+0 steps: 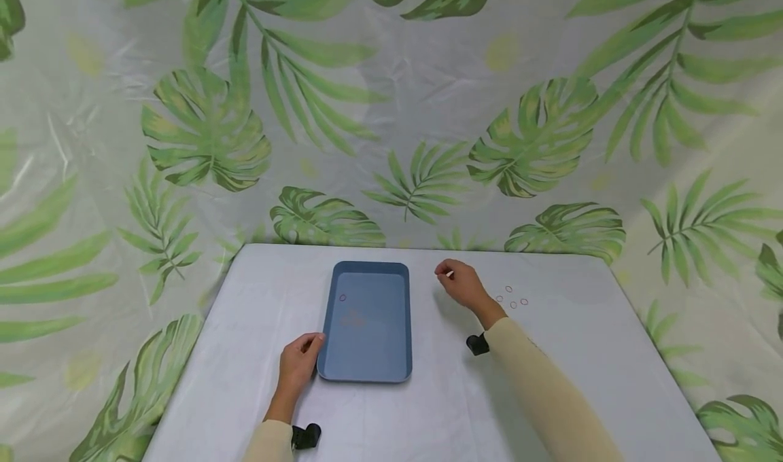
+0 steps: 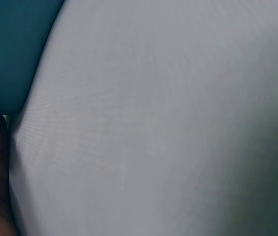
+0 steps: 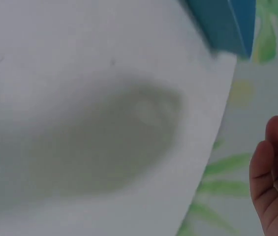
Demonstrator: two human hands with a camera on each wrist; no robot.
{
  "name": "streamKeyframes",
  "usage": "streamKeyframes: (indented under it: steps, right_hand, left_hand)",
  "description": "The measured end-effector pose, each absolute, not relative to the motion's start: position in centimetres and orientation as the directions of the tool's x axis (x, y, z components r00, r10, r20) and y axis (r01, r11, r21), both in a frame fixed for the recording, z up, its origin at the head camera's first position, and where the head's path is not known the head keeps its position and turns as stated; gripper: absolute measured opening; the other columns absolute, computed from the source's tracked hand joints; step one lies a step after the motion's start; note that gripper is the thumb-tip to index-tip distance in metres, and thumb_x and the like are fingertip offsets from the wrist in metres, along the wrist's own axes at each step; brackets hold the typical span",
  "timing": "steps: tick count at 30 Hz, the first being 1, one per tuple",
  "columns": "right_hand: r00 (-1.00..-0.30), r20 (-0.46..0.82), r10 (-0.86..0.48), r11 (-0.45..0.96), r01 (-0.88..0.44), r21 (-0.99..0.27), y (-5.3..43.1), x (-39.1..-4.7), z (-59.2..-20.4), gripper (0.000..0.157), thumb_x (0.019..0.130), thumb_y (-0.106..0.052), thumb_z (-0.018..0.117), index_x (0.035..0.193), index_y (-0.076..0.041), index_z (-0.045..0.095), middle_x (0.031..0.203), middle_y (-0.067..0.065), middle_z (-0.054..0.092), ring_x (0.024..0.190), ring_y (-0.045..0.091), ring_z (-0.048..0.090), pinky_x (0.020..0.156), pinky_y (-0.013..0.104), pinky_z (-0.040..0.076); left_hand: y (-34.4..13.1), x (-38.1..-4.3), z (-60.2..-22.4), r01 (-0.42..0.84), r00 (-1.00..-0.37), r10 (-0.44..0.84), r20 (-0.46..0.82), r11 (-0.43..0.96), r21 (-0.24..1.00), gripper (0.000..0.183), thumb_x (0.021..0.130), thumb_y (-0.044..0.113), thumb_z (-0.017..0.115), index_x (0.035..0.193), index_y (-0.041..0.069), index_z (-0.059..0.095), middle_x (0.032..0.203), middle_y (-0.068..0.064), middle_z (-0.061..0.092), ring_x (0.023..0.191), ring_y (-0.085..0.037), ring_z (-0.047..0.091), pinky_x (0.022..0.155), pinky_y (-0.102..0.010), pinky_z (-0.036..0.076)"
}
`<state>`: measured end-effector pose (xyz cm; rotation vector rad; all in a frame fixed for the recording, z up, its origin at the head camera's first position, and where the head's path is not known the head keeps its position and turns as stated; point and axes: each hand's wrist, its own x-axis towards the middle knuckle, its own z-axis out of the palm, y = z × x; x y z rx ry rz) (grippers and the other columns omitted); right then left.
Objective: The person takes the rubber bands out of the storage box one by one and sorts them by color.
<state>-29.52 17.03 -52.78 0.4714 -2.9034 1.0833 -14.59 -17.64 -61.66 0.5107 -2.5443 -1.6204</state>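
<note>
A shallow blue-grey rectangular tray (image 1: 366, 326) lies on the table with its long side pointing away from me. My left hand (image 1: 298, 362) grips its left rim near the front corner, thumb at the edge. One small thin reddish ring (image 1: 342, 297) lies inside the tray, toward the upper left. Right of the tray, my right hand (image 1: 461, 284) is over the table, fingers bent and thumb tip close to the fingertips. I cannot tell whether something small is between them. In the right wrist view its fingers (image 3: 276, 147) appear at the right edge.
Several thin red rings, one of them a ring (image 1: 524, 301) farthest right, lie on the white-covered table (image 1: 569, 353) just beyond my right wrist. A leaf-patterned curtain (image 1: 428, 109) hangs behind the table's back edge. Each wrist wears a small black camera (image 1: 478, 344).
</note>
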Motion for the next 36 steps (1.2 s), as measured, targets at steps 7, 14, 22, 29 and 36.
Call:
streamKeyframes:
  steps: [7, 14, 22, 29, 36]
  right_hand:
    - [-0.887, 0.081, -0.455, 0.679, -0.404, -0.612, 12.0, -28.3, -52.1, 0.014, 0.096, -0.007, 0.059, 0.104, -0.002, 0.070, 0.105, 0.011, 0.069, 0.089, 0.022, 0.063, 0.079, 0.037, 0.053]
    - [-0.827, 0.060, -0.558, 0.647, -0.480, -0.593, 7.8, -26.5, -53.1, 0.012, 0.094, -0.005, 0.062, 0.102, -0.003, 0.071, 0.102, 0.009, 0.071, 0.090, 0.023, 0.066, 0.077, 0.034, 0.053]
    - [-0.828, -0.015, -0.561, 0.715, -0.475, -0.514, 4.2, -25.6, -56.0, 0.014, 0.089, -0.006, 0.065, 0.102, -0.008, 0.072, 0.099, 0.007, 0.071, 0.092, 0.020, 0.064, 0.084, 0.034, 0.052]
    - [-0.853, -0.105, -0.511, 0.775, -0.404, -0.486, 2.1, -25.0, -57.1, 0.021, 0.089, -0.011, 0.069, 0.110, -0.010, 0.072, 0.093, 0.004, 0.066, 0.080, 0.014, 0.052, 0.075, 0.028, 0.046]
    - [-0.873, -0.092, -0.479, 0.791, -0.384, -0.476, 1.8, -24.8, -57.1, 0.019, 0.087, -0.011, 0.071, 0.106, -0.011, 0.074, 0.096, 0.004, 0.068, 0.085, 0.015, 0.058, 0.079, 0.031, 0.050]
  left_hand:
    - [-17.7, -14.6, -61.8, -0.241, -0.941, -0.319, -0.115, 0.391, 0.888, 0.029, 0.097, 0.032, 0.064, 0.109, 0.008, 0.075, 0.099, -0.008, 0.073, 0.082, -0.010, 0.057, 0.073, -0.026, 0.047]
    - [-17.7, -14.6, -61.8, -0.243, -0.942, -0.313, -0.119, 0.394, 0.886, 0.030, 0.097, 0.033, 0.064, 0.109, 0.007, 0.075, 0.098, -0.009, 0.073, 0.082, -0.011, 0.057, 0.073, -0.025, 0.047]
    - [-17.9, -14.5, -61.6, -0.243, -0.942, -0.311, -0.124, 0.381, 0.892, 0.031, 0.097, 0.034, 0.065, 0.110, 0.007, 0.074, 0.102, -0.010, 0.073, 0.084, -0.011, 0.058, 0.074, -0.025, 0.047]
    - [-18.1, -14.6, -61.7, -0.258, -0.938, -0.318, -0.137, 0.378, 0.889, 0.032, 0.096, 0.035, 0.065, 0.110, 0.007, 0.074, 0.102, -0.010, 0.073, 0.083, -0.008, 0.058, 0.074, -0.024, 0.048]
    - [-17.8, -14.8, -61.7, -0.259, -0.937, -0.321, -0.138, 0.369, 0.893, 0.030, 0.096, 0.033, 0.065, 0.110, 0.008, 0.074, 0.103, -0.010, 0.074, 0.084, -0.009, 0.059, 0.076, -0.025, 0.048]
